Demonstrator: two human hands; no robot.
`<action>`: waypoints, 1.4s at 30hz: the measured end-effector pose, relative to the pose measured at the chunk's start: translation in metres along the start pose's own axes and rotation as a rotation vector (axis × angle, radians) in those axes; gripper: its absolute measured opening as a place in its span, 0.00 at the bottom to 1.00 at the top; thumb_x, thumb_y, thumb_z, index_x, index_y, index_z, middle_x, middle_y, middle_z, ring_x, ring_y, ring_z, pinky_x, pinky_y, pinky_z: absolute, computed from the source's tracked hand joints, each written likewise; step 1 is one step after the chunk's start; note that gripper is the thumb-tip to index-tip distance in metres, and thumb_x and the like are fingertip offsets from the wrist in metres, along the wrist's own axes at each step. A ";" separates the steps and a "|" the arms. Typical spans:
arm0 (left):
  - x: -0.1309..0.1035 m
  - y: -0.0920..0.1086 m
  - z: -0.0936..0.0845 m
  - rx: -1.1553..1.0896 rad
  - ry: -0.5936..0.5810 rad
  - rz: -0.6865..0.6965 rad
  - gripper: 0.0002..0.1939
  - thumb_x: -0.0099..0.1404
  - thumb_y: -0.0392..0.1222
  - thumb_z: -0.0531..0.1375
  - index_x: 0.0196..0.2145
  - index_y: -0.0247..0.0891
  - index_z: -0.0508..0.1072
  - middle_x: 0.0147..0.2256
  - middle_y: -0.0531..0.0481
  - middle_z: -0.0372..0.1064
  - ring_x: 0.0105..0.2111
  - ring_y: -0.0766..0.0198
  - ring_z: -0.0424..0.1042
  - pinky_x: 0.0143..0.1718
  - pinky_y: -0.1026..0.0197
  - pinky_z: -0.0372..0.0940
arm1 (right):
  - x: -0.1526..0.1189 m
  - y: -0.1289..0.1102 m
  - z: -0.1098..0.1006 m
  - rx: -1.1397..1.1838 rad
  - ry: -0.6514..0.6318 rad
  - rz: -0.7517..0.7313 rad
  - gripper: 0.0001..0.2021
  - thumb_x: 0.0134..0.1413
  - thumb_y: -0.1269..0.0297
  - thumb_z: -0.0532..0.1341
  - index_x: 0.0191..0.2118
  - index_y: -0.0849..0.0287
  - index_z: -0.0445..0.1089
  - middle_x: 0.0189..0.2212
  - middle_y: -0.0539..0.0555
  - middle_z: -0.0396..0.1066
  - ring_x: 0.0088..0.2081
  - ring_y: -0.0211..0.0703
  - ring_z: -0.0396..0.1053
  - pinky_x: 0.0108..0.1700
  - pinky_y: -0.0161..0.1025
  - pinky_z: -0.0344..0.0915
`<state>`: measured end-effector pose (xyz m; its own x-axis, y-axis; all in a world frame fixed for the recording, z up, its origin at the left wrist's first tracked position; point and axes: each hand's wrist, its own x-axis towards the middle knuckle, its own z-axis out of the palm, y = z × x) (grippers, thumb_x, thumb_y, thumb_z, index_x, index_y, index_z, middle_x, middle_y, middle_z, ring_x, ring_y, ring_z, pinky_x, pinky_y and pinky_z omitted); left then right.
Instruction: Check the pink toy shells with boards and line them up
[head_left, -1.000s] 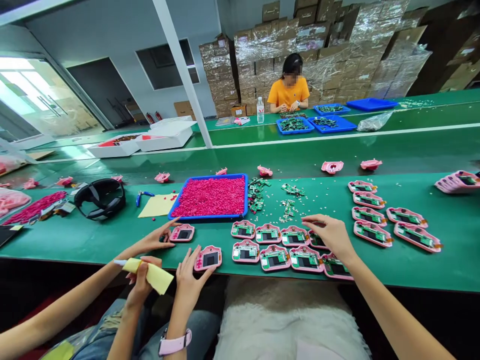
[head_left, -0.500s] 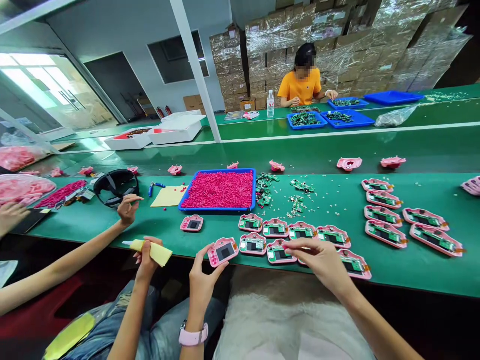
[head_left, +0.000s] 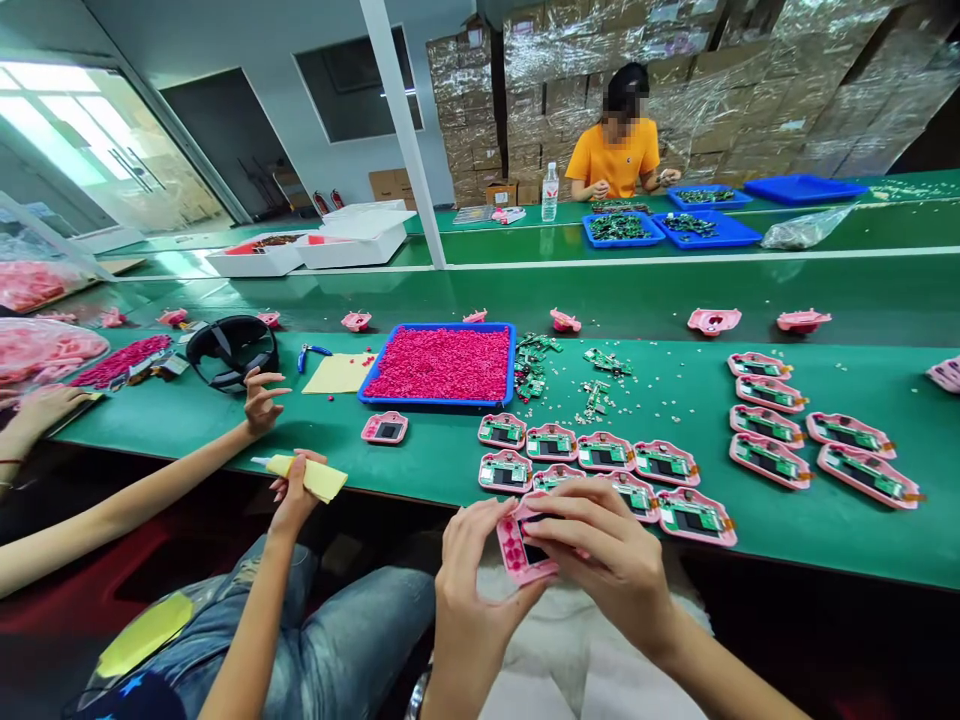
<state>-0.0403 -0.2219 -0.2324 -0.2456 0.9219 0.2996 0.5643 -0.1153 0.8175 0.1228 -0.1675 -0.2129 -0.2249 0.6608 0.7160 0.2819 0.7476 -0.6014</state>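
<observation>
A pink handheld game console housing (head_left: 513, 548) with a dark screen and round pink buttons is up in front of my lap, just off the table's front edge. My left hand (head_left: 474, 585) grips it by its left side, fingertips on top and thumb below. Over its right part, my right hand (head_left: 619, 565) is closed with bent fingers touching the housing and covering much of the screen. Any small piece between those fingers is hidden. Behind my hands lie rows of pink housings with green circuit boards (head_left: 606, 452). Another pink housing (head_left: 385, 428) lies farther left, screen up.
A blue tray (head_left: 437, 403) of small red-pink pieces stands behind. Loose circuit boards (head_left: 598, 398) lie beside it. At left, a co-worker's hand (head_left: 298, 492) holds a yellow-wrapped tube (head_left: 319, 478), near a black headset (head_left: 232, 355). Pink parts sit on the conveyor (head_left: 637, 300).
My left hand has brought the housing right and down toward my lap. My right hand, which pinched a small pink piece over the rows, has come left onto the housing.
</observation>
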 end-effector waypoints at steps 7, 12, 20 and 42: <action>-0.005 0.006 0.003 0.062 0.013 0.130 0.27 0.50 0.50 0.70 0.49 0.60 0.74 0.45 0.52 0.76 0.48 0.43 0.75 0.49 0.41 0.73 | -0.005 0.002 -0.001 -0.116 0.029 -0.007 0.08 0.56 0.69 0.66 0.38 0.46 0.79 0.39 0.50 0.79 0.42 0.48 0.69 0.43 0.48 0.71; -0.005 0.005 -0.001 0.161 -0.047 0.231 0.29 0.53 0.50 0.69 0.53 0.60 0.70 0.46 0.54 0.76 0.49 0.46 0.76 0.49 0.41 0.74 | -0.007 0.005 0.001 -0.106 0.045 -0.058 0.09 0.56 0.72 0.65 0.38 0.50 0.78 0.39 0.51 0.79 0.43 0.47 0.67 0.42 0.46 0.70; -0.005 0.003 0.002 0.167 -0.060 0.252 0.30 0.52 0.49 0.70 0.53 0.59 0.70 0.45 0.53 0.76 0.49 0.45 0.76 0.51 0.41 0.73 | -0.008 0.007 0.001 -0.164 0.034 -0.121 0.06 0.56 0.73 0.65 0.37 0.54 0.76 0.42 0.53 0.78 0.48 0.50 0.64 0.47 0.48 0.69; 0.008 -0.001 0.004 0.076 -0.001 0.230 0.17 0.65 0.54 0.58 0.48 0.44 0.72 0.47 0.45 0.72 0.45 0.57 0.73 0.45 0.49 0.72 | -0.012 0.018 0.005 0.444 -0.262 0.614 0.07 0.59 0.60 0.64 0.42 0.52 0.73 0.39 0.51 0.76 0.40 0.41 0.75 0.42 0.37 0.73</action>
<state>-0.0396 -0.2127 -0.2334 -0.1033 0.8749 0.4731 0.6628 -0.2941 0.6886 0.1264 -0.1613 -0.2341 -0.3773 0.9158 0.1377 0.0413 0.1652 -0.9854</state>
